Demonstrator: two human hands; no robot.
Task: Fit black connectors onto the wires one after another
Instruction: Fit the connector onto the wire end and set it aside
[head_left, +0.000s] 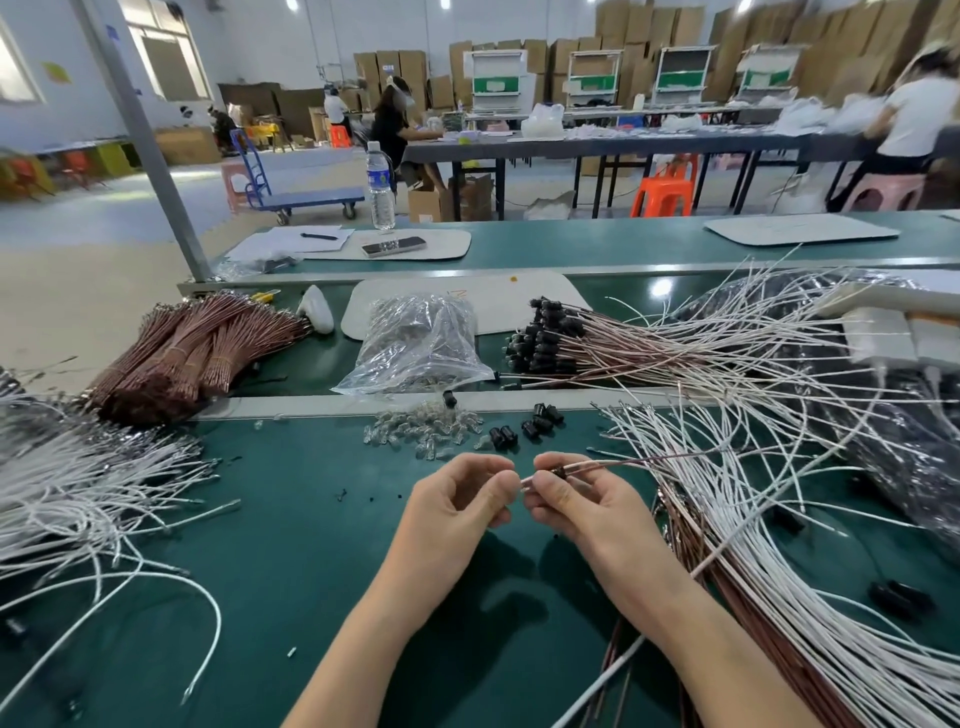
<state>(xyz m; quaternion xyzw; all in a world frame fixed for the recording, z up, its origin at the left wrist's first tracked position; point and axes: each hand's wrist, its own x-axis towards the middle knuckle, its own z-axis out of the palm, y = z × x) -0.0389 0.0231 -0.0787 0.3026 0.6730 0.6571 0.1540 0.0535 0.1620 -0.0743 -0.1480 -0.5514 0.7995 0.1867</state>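
A brown wire is being held above the green table, near its front edge. Its pale tip is being pinched by the curled thumb and forefinger of the left hand. The wire is being pinched by the right hand, thumb against forefinger, other fingers curled under. A black connector is being carried on the wire, right at the right hand's fingertips; how far it's seated cannot be told.

Loose black connectors are lying just beyond the hands, beside a pile of clear parts. Finished wires with black ends are being kept further back, next to a plastic bag. White wires are being fanned out to the right.
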